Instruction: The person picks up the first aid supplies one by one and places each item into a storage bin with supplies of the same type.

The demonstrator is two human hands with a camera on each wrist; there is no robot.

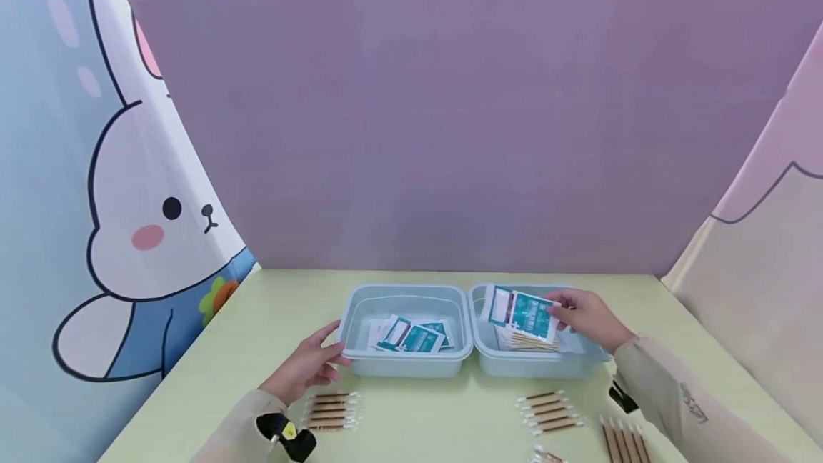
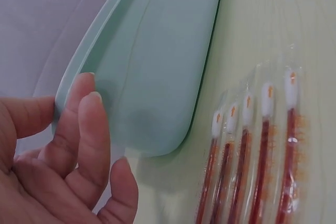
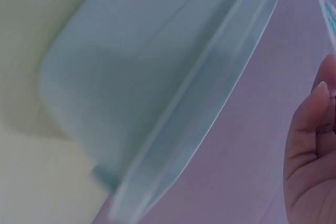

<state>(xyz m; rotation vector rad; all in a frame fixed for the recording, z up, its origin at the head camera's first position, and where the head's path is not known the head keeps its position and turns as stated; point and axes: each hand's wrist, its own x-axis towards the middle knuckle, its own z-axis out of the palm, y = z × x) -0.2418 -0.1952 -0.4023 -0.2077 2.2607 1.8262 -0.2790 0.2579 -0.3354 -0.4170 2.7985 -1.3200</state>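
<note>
My right hand (image 1: 588, 316) pinches a teal-and-white sachet strip (image 1: 532, 315) by its right end, above the right light-blue plastic bin (image 1: 540, 366). Inside that bin, below the strip, lies a bundle of thin wooden-stick cotton swabs (image 1: 530, 341). My left hand (image 1: 307, 361) holds the left rim of the other light-blue bin (image 1: 405, 366), thumb on one side and fingertips on the other. Several teal-and-white sachets (image 1: 421, 339) lie in this left bin. In the right wrist view, only a corner of the held sachet (image 3: 331, 22) shows.
Brown-filled cotton swabs in clear wrap (image 1: 331, 411) lie before the left bin. More wrapped swabs (image 1: 549, 411) lie before the right bin, with another pack (image 1: 624, 441) by my right sleeve. A purple backdrop (image 1: 450, 127) rises behind the pale green table (image 1: 296, 291).
</note>
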